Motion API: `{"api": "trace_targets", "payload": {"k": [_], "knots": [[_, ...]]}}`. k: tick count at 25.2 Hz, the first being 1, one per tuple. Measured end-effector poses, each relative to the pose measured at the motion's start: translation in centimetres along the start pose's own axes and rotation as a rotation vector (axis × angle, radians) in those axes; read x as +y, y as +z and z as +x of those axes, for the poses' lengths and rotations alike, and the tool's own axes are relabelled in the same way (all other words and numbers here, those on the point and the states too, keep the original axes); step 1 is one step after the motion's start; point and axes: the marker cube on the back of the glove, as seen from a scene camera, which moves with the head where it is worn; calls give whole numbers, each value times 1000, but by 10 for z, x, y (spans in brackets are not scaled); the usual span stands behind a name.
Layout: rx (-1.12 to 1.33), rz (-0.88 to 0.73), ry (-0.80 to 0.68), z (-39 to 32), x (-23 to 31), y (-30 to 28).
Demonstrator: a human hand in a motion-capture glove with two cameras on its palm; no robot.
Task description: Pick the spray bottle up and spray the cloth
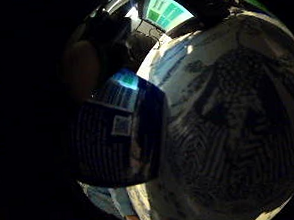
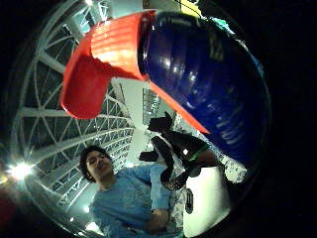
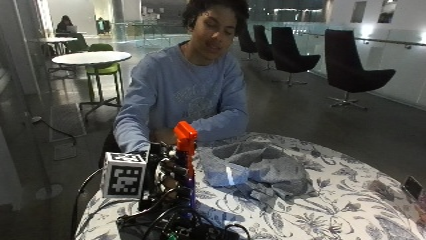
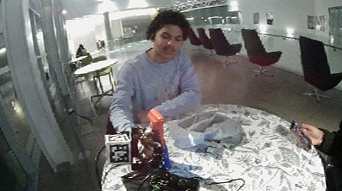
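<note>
Your right hand [image 3: 170, 172] grasps the spray bottle [image 3: 186, 150] upright, its orange head aimed at the cloth [image 3: 256, 167] lying at its three o'clock.

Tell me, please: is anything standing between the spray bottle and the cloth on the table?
Nothing visible does. The gloved right hand holds the spray bottle upright, its orange head on top. The grey cloth lies crumpled beside it on the floral tablecloth, and the stretch between them shows only tablecloth.
</note>
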Motion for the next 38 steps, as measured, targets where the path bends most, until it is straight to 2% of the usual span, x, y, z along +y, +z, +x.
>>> {"api": "trace_targets", "payload": {"k": [10, 15, 22, 38], "knots": [[11, 88, -52, -2, -17, 10], [9, 42, -69, -8, -15, 12], [2, -176, -45, -43, 10, 25], [90, -638, 238, -111, 34, 50]]}}
